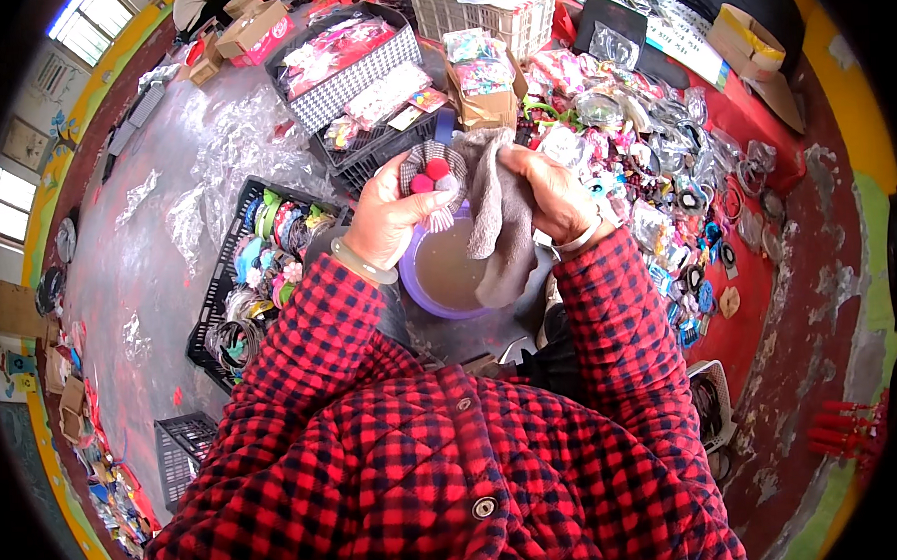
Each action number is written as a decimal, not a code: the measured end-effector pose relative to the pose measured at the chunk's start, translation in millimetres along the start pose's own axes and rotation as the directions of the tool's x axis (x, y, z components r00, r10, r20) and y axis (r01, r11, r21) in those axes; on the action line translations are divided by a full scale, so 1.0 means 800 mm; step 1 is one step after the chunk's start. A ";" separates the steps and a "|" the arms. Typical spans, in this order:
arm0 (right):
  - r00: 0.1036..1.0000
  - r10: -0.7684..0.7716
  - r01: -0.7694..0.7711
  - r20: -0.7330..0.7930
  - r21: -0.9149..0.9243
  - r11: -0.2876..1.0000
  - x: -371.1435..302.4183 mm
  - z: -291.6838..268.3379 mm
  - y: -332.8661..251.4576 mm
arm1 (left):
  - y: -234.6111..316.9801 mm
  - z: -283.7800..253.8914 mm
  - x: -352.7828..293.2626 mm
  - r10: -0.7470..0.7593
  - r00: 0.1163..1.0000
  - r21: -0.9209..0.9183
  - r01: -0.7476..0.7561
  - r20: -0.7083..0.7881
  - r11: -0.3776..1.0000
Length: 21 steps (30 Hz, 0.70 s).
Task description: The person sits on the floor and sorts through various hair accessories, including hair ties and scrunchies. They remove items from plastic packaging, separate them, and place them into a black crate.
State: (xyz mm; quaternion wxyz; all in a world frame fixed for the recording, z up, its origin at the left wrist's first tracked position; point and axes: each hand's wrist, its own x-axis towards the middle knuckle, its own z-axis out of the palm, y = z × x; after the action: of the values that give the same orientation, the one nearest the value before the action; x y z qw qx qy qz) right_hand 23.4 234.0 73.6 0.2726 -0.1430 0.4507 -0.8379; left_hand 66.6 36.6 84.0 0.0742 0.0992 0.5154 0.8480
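Note:
My left hand (378,221) pinches a checked grey-and-white fabric hair ornament (420,166) with two red pompoms and a pale grey one on its front. Wrapped in the fingers of my right hand (557,193) is a brownish-grey cloth (496,223), which hangs down in folds. The cloth's upper edge lies close beside the ornament; whether they touch, I cannot tell. Below both hands stands a purple basin (412,286) with murky brown water, partly covered by the hanging cloth.
At the left, a black crate (210,308) holds headbands and hair ornaments. Ahead are a grey woven-pattern basket (355,81) of packets and a cardboard box (489,110) of bagged goods. A heap of bagged accessories (654,161) covers the red sheet on the right. Clear plastic (217,140) litters the floor.

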 end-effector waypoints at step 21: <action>0.924 -0.326 0.297 -0.199 -0.162 0.941 0.013 0.040 0.050 | -0.028 0.015 -0.003 0.034 0.999 -0.112 -0.033 0.009 0.993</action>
State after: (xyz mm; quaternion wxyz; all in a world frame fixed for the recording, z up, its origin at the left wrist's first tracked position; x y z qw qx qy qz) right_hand 43.7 188.5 57.7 0.0737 -0.1351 0.5032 -0.8504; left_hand 72.1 56.8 69.2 0.0681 0.1081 0.4647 0.8762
